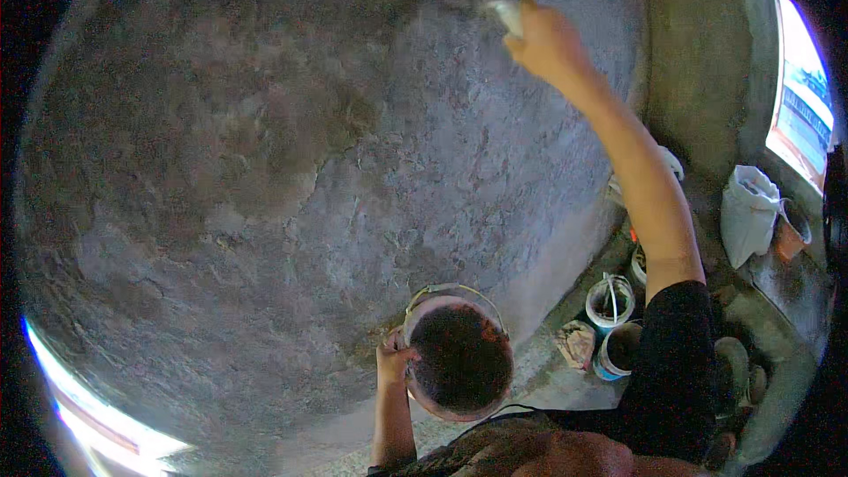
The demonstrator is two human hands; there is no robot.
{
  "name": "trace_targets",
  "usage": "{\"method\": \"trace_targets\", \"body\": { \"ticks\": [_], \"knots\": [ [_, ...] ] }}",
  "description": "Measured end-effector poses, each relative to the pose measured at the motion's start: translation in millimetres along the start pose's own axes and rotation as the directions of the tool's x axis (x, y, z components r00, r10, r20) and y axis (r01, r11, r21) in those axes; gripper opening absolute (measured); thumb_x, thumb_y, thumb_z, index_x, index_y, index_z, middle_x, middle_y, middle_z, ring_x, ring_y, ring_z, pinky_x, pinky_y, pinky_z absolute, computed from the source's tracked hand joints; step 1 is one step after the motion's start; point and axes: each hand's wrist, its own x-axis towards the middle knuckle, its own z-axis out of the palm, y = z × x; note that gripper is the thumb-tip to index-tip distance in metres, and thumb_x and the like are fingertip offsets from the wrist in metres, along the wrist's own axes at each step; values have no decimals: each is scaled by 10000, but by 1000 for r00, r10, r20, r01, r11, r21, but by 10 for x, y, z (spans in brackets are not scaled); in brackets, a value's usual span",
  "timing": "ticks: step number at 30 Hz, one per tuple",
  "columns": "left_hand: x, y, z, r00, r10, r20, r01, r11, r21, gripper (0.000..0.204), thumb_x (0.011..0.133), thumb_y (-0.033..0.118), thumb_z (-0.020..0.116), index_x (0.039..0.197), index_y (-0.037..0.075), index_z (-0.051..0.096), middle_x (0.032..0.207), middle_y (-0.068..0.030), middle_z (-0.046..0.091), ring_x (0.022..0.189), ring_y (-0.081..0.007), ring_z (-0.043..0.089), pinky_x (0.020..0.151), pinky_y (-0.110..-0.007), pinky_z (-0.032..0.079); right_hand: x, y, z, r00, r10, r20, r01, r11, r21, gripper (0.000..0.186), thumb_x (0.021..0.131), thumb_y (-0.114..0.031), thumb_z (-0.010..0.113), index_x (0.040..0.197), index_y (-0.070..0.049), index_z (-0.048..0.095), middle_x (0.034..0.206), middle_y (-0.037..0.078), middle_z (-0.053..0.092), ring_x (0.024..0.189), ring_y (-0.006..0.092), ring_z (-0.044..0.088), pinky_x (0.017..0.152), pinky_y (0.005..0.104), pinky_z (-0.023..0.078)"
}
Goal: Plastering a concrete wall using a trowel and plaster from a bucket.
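Note:
My left hand (396, 359) grips the side of a round bucket (435, 304), its thumb over the rim. Dark, brownish material fills the bucket, and a thin wire handle arches along its far edge. My right arm stretches up and away toward a rough grey wall. The right hand (549, 42) is closed around a small whitish object (507, 16), which is smeared by motion and too blurred to name. It is held close to the wall (442, 115), where a darker, damp-looking patch meets a lighter grey area.
On the right stand a white-handled pail (610, 302), another bucket (605, 366) and a crumpled paper bag (576, 344). Farther right, a white sack (747, 212) sits beside an orange-brown container (792, 231). A bright window opening (802, 97) lies at the far right.

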Motion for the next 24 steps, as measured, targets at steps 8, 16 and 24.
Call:
{"method": "trace_targets", "body": {
  "ticks": [8,16,24],
  "knots": [
    [0,-9,-90,997,-1,76,9,995,-104,308,599,-87,611,907,-68,609,766,-113,641,596,-196,608,516,-288,488,346,169,301,993,78,-89,-79,997,-8,354,725,-201,649,961,46,555,831,235,623,782,384,623,692,453,508],
    [82,-83,-124,998,40,38,-42,996,72,294,573,-103,615,863,-53,619,741,-107,639,555,-198,602,503,-313,489,-85,57,22,998,-39,54,43,997,-69,444,725,-189,656,1081,25,501,821,233,620,764,380,622,665,454,509],
    [-87,74,90,999,-28,-40,26,999,-39,316,581,-116,579,888,-53,619,786,-103,645,638,-200,612,554,-291,485,302,351,204,996,-6,-89,-3,996,-95,352,725,-167,646,990,31,528,827,224,624,756,378,621,660,463,498]
  ]
}}
